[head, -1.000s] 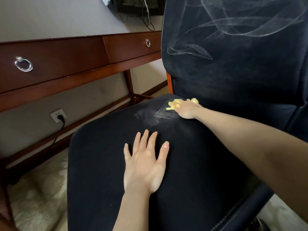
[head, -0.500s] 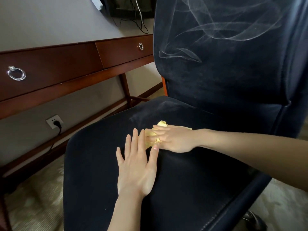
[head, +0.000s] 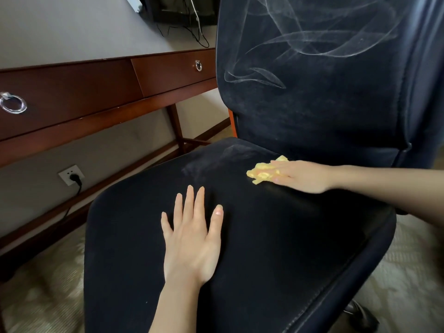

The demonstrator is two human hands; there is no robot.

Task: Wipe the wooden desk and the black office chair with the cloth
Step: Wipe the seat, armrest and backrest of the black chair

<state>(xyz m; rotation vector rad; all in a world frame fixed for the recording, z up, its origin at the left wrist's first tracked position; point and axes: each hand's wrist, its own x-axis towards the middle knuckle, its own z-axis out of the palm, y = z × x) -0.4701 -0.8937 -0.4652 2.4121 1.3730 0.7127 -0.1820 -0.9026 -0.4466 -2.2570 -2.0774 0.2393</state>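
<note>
Black chair across centre and right of frame, pale dusty swirls on its backrest. Wooden desk at upper left, ring pulls on two drawers. Left hand flat on the seat at centre, fingers straight, holding nothing. Right hand at centre right, fingers extended, pressing the yellow cloth onto the seat near the backrest; cloth well apart from the left hand.

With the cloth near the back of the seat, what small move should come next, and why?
Probably slide the right hand, pressing the yellow cloth, leftward over the pale dusty patch on the chair seat. That smear lies just beside the cloth, while the left hand rests flat on the seat.
</note>
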